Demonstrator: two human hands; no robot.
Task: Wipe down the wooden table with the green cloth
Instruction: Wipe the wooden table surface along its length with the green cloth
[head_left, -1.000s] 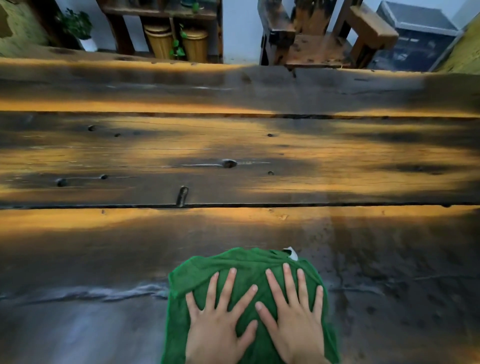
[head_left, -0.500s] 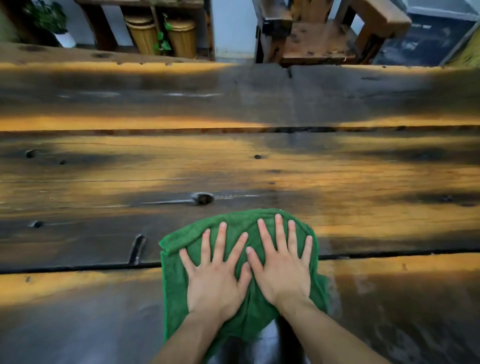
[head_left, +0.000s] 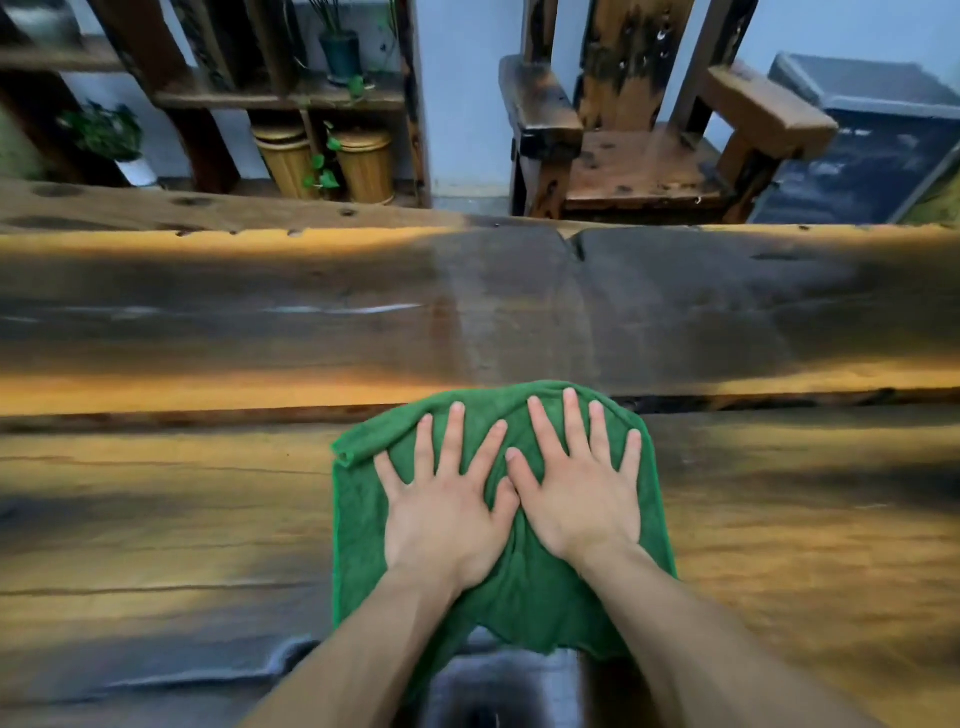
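One green cloth (head_left: 363, 519) on one wooden table (head_left: 156, 519), two hands' fingers (head_left: 457, 431) splayed flat.

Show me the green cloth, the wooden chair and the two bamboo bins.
green cloth (head_left: 363, 519), head view, bare left part.
wooden chair (head_left: 639, 171), head view, seat.
bamboo bins (head_left: 366, 166), head view, right bin's side.

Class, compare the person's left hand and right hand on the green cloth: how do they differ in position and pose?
The left hand sits nearer the person, while the right hand reaches farther, its fingertips close to the cloth's far edge. The left hand's thumb tucks under the right hand's thumb, which lies over it. Both lie flat, palms down and fingers spread, pressing the green cloth onto the wooden table.
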